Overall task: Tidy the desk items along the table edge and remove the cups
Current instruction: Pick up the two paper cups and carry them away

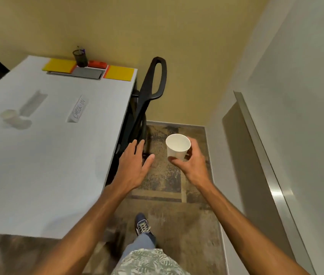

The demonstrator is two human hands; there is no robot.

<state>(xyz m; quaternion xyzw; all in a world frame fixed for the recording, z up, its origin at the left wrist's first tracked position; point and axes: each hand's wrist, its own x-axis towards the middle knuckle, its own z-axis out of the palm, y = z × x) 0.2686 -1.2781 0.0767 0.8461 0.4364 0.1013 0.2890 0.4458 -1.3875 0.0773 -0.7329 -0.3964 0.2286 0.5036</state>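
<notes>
Fingers (193, 149) of the right hand (191, 162) wrap the lower wall of a white paper cup (178, 145), thumb across its base, holding it upright over the patterned floor beside the white table (48, 165). Left hand (135, 165) hangs flat, fingers spread, gripping nothing, just off the table's edge. Along the far edge lie yellow pads (60, 65), a grey tablet (86, 73) and a black mesh pen pot (80, 57).

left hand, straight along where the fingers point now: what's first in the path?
Likely the black chair beside the table. The left hand is open, fingers aimed at the chair's lower frame; depth is unclear, so it might pass above.
</notes>
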